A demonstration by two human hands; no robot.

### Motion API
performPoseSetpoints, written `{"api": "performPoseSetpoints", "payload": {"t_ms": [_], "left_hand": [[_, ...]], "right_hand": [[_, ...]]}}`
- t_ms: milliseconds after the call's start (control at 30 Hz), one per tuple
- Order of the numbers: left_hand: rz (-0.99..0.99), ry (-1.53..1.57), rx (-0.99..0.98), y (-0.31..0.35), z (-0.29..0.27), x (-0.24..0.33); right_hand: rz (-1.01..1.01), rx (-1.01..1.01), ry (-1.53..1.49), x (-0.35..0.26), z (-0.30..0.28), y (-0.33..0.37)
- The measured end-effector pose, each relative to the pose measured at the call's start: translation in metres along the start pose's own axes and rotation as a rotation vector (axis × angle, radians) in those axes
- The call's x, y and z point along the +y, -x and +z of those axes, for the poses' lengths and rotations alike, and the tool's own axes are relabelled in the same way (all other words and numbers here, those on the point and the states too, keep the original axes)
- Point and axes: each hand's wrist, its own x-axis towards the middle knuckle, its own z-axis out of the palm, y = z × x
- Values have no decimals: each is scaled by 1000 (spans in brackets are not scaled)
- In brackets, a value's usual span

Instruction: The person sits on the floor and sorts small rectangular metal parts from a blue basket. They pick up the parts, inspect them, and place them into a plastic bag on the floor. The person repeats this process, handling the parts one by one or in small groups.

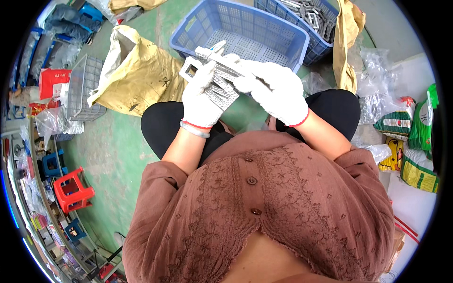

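Note:
My left hand [202,101], in a white knit glove, is closed around several long grey slotted metal-looking parts [223,95]. They fan out across its palm, and one end with a square opening sticks out past the thumb. My right hand [283,92], gloved the same way, has its fingers closed at the near-right end of the upper grey part, so both hands meet on the bundle. The hands are above my lap, just in front of a blue plastic crate [188,41] with perforated walls. The glove hides the exact grip of my right fingertips.
A second blue crate [264,6] at the back right holds many grey parts [314,19]. Yellow woven sacks stand left [141,80] and right [347,47]. A grey crate [85,89], a red stool [74,190] and shelving lie left; plastic bags [373,101] and colourful packages [397,118] lie right.

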Motion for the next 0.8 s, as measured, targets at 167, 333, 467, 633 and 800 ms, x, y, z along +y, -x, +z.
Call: {"api": "performPoseSetpoints", "payload": {"t_ms": [167,333,467,633,800], "left_hand": [[-6,46,32,0,11,1],[42,-44,105,0,14,4],[45,-57,23,2,4,13],[69,-62,-1,-1,-3,15],[113,-114,18,-2,-5,19]], "right_hand": [[-50,101,47,-5,-6,-7],[-74,216,48,8,-14,-6],[-86,64,160,14,-25,-11],[54,9,-146,15,-25,-19],[187,-6,-348,15,-21,-23]]}}
